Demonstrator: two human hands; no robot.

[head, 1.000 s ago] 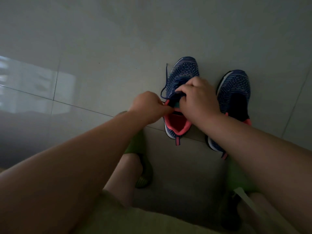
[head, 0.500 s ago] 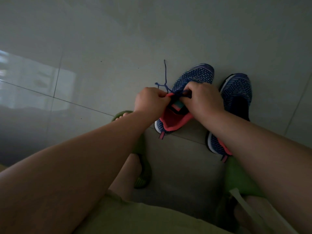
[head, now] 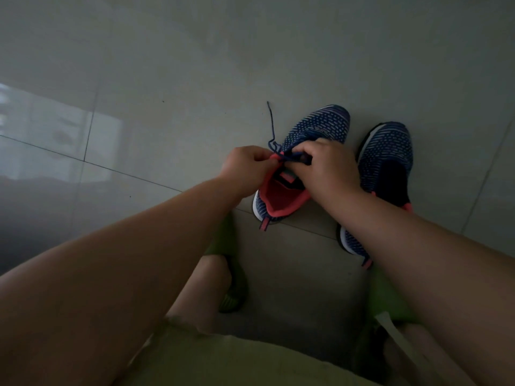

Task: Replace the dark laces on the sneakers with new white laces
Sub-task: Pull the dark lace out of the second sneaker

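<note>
Nearest the camera lies a pale olive garment (head: pixel 223 360) across the lap; below and beyond it two bare legs end in green slippers (head: pixel 232 291) planted on the grey tiled floor (head: pixel 167 65), the right-side slipper (head: pixel 384 296) mostly hidden under the forearm; a pale strap (head: pixel 390 327) crosses near that foot, what it belongs to is unclear.

Both forearms reach forward and the two hands meet over the left sneaker (head: pixel 312 135), which stands on the floor tilted, toe pointing away and to the right, its coral lining (head: pixel 278 193) open toward the camera; the left hand (head: pixel 248 168) is curled and pinches the dark lace (head: pixel 273 135) at the collar's left edge; the right hand (head: pixel 326 165) is curled over the tongue area, its fingertips gripping the same lace where it crosses the top eyelets; the two hands are nearly touching.

From the pinch a free end of the lace runs up and away across the tile, lying loose beside the toe.

Just to the right stands the second sneaker (head: pixel 387 157), upright, toe away, its heel partly covered by the right forearm; whether it carries a lace cannot be told.

Farther left a bright reflection (head: pixel 55 126) sits on the glossy tiles.
</note>
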